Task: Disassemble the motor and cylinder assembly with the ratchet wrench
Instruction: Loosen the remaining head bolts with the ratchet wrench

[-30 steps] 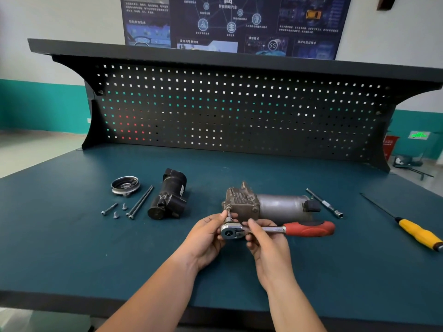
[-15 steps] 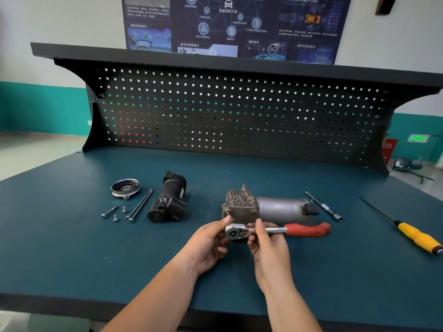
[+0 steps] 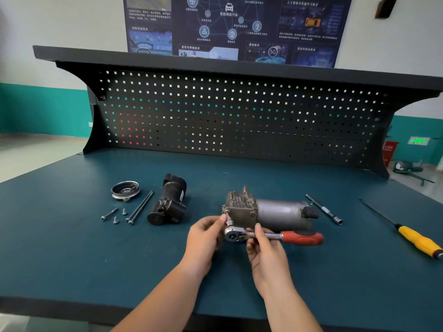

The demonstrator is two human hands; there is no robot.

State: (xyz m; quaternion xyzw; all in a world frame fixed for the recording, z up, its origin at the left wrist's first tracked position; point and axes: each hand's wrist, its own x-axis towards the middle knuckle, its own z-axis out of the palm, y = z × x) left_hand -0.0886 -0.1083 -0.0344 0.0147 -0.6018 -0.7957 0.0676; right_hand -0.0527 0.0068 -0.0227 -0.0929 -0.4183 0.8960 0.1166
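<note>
The motor and cylinder assembly (image 3: 275,213) lies on its side mid-bench, grey cylinder to the right, finned metal block to the left. A ratchet wrench (image 3: 297,237) with a red handle lies across its front, and the chrome head's socket bit points up at a bolt on the block's left face. My left hand (image 3: 203,238) pinches the socket bit just above the ratchet head. My right hand (image 3: 263,248) pinches the chrome shaft beside the head.
Left of the assembly lie a black motor housing (image 3: 169,203), a round metal cap (image 3: 125,190), a long bolt (image 3: 141,207) and several loose screws (image 3: 112,215). An extension bar (image 3: 323,209) and a yellow-handled screwdriver (image 3: 414,240) lie to the right. A pegboard (image 3: 239,116) backs the bench.
The ratchet head has moved up towards the block's left face, so the bit now points at the bolt. Both hands kept their hold and moved with it.
</note>
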